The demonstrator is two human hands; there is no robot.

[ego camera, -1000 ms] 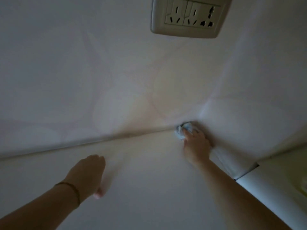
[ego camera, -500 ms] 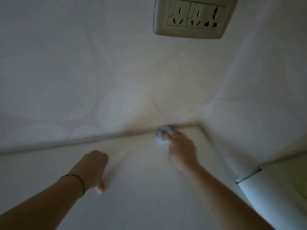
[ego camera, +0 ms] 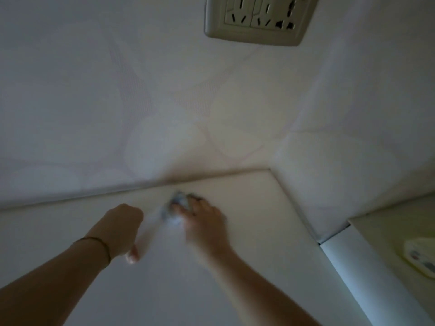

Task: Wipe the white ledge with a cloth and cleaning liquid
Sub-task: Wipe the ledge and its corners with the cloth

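The white ledge point(ego camera: 247, 208) runs flat along the foot of the patterned wall and ends in a corner at the right. My right hand point(ego camera: 204, 222) grips a small crumpled pale blue cloth point(ego camera: 175, 209) and presses it on the ledge a little in front of the wall seam; the hand is blurred. My left hand point(ego camera: 120, 229) rests on the ledge just left of the cloth, fingers curled under, thumb tip showing below. A thin band circles the left wrist. No cleaning liquid bottle is in view.
A double wall socket point(ego camera: 256, 20) sits high on the wall above the corner. At the right, a white rounded edge trim point(ego camera: 353, 274) borders a lower surface that carries a white object with coloured marks point(ego camera: 421, 257).
My right hand has slid the cloth left along the ledge, out of the right corner toward my left hand. The left hand has stayed almost in place.
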